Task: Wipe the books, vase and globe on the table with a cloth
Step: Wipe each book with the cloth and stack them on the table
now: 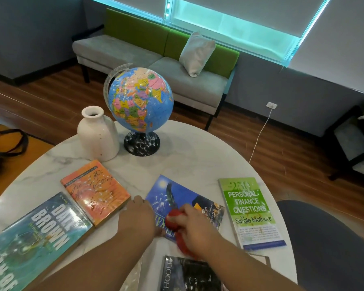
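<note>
A round white marble table [198,156] carries several books, a white vase [98,135] and a globe [140,99] on a black speckled base. My right hand [194,227] grips a red cloth [176,217] and presses it onto the blue book [183,202] in the middle. My left hand [136,217] rests on that book's left edge, fingers curled over it. To the left lie an orange book [95,190] and a teal Dale Brown book [36,238]. A green finance book [250,208] lies to the right, and a dark book [189,274] sits nearest me.
Behind the table stands a grey and green sofa [156,66] with a white pillow [197,53]. A dark chair [324,244] is at the table's right edge. A black bag [4,148] lies at the left, and a white cable [261,133] runs from a wall socket.
</note>
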Available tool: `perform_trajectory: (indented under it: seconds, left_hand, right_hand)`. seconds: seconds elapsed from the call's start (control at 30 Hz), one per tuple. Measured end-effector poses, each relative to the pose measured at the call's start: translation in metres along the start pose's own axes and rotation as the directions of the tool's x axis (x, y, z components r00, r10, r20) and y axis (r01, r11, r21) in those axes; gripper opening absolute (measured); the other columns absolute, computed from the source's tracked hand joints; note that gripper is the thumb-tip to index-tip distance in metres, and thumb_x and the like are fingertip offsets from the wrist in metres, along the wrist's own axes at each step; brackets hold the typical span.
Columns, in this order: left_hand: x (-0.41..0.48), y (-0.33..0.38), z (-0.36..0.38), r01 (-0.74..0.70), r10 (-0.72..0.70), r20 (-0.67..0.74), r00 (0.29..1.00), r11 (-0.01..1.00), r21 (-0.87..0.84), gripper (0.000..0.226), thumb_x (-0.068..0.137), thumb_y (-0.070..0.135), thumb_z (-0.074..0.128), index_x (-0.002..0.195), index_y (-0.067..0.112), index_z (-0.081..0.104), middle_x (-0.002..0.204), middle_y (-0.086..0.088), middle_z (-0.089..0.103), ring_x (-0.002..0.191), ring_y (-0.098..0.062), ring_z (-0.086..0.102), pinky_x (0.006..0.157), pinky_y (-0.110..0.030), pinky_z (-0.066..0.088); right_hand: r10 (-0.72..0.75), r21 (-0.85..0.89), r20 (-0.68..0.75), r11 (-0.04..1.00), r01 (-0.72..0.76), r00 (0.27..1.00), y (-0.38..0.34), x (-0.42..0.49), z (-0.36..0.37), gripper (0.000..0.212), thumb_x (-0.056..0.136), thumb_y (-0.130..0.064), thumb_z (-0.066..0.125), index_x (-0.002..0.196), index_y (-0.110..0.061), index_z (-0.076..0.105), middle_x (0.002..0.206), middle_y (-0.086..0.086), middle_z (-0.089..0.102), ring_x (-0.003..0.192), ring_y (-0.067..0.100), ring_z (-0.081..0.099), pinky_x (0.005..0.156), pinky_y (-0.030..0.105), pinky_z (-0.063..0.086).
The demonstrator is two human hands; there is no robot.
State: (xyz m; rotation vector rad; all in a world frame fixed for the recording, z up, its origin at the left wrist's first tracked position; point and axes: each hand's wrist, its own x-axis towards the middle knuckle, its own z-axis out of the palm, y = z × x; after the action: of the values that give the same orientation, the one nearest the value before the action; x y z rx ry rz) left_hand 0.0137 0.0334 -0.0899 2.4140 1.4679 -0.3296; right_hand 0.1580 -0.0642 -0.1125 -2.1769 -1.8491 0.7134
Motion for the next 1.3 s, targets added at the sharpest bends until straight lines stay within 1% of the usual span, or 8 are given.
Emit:
perform_trajectory:
  seconds: [0.17,0.27,0.43,0.6,0.7,0.87,1.13,1.3]
  left_hand:
    - [0.000,-0.001,0.000,-0.015,0.015,-0.009,1.000,1.000,-0.009,0.086,0.071,0.072,0.063,0.131,0.014,0.041,0.124,-0.003,0.041,0.118,-0.019,0.042,0.095,-0.029,0.044]
    - [0.000,-0.001,0.000,-0.013,0.012,-0.004,1.000,1.000,-0.012,0.086,0.072,0.071,0.063,0.131,0.014,0.040,0.124,-0.004,0.041,0.118,-0.019,0.042,0.095,-0.029,0.044]
    - [0.001,-0.002,0.000,-0.014,0.014,0.003,1.000,1.000,-0.010,0.087,0.071,0.073,0.063,0.131,0.014,0.040,0.124,-0.004,0.041,0.118,-0.019,0.042,0.095,-0.029,0.044]
    - [0.000,-0.003,0.001,-0.025,0.025,-0.006,1.000,0.999,-0.035,0.085,0.072,0.072,0.063,0.130,0.014,0.041,0.125,-0.004,0.040,0.119,-0.019,0.041,0.096,-0.029,0.043]
    - [0.000,-0.004,0.001,-0.026,0.026,-0.011,1.000,0.999,-0.041,0.084,0.073,0.070,0.063,0.130,0.013,0.041,0.126,-0.005,0.039,0.120,-0.020,0.040,0.096,-0.030,0.043]
    - [0.001,-0.004,0.001,-0.021,0.021,-0.003,1.000,0.997,-0.076,0.085,0.072,0.069,0.065,0.131,0.013,0.040,0.125,-0.005,0.039,0.119,-0.019,0.040,0.096,-0.029,0.043]
    - [0.000,-0.013,0.003,-0.018,0.016,-0.010,1.000,0.971,-0.240,0.073,0.072,0.060,0.071,0.125,0.017,0.045,0.119,0.000,0.041,0.115,-0.016,0.042,0.094,-0.025,0.038]
    - [0.003,-0.016,0.001,-0.030,0.031,0.000,1.000,0.971,-0.238,0.067,0.075,0.056,0.071,0.123,0.016,0.047,0.115,-0.001,0.040,0.111,-0.016,0.043,0.090,-0.025,0.039]
  right_hand:
    - [0.180,0.224,-0.067,0.961,-0.161,0.981,0.044,-0.031,-0.027,0.023,0.094,-0.025,0.058,0.114,-0.032,0.067,0.106,-0.018,0.052,0.100,0.004,0.057,0.085,0.009,0.042]
    - [0.416,0.225,-0.171,0.899,-0.376,0.893,0.057,-0.021,-0.039,0.020,0.094,-0.021,0.055,0.112,-0.020,0.065,0.101,-0.009,0.056,0.090,0.018,0.063,0.076,0.025,0.053]
    - [0.212,0.018,-0.032,0.977,-0.211,0.977,0.027,-0.043,-0.006,0.036,0.095,-0.023,0.053,0.126,-0.040,0.057,0.123,-0.013,0.046,0.112,0.012,0.049,0.104,0.029,0.042]
    - [0.254,0.102,-0.150,0.965,-0.241,0.955,0.048,-0.030,-0.038,0.023,0.096,-0.024,0.054,0.118,-0.022,0.063,0.098,-0.016,0.053,0.074,-0.003,0.056,0.065,0.007,0.042]
    - [0.457,0.167,-0.235,0.889,-0.427,0.858,0.050,-0.008,-0.038,0.020,0.094,-0.016,0.054,0.111,-0.021,0.061,0.096,-0.001,0.061,0.070,0.009,0.062,0.066,0.027,0.057]
    - [0.139,-0.020,-0.114,0.990,-0.142,0.984,0.015,-0.008,0.005,0.045,0.091,-0.021,0.052,0.132,-0.038,0.053,0.130,-0.003,0.042,0.118,0.022,0.045,0.109,0.033,0.037]
    - [0.118,0.001,-0.259,0.993,-0.122,0.959,0.017,0.029,-0.011,0.037,0.094,-0.014,0.049,0.124,-0.031,0.062,0.124,-0.004,0.047,0.110,0.020,0.053,0.098,0.024,0.041]
    - [-0.081,-0.165,-0.120,0.984,0.060,0.989,0.003,0.025,0.007,0.038,0.096,-0.019,0.049,0.131,-0.032,0.057,0.121,-0.006,0.046,0.109,0.019,0.047,0.097,0.022,0.040]
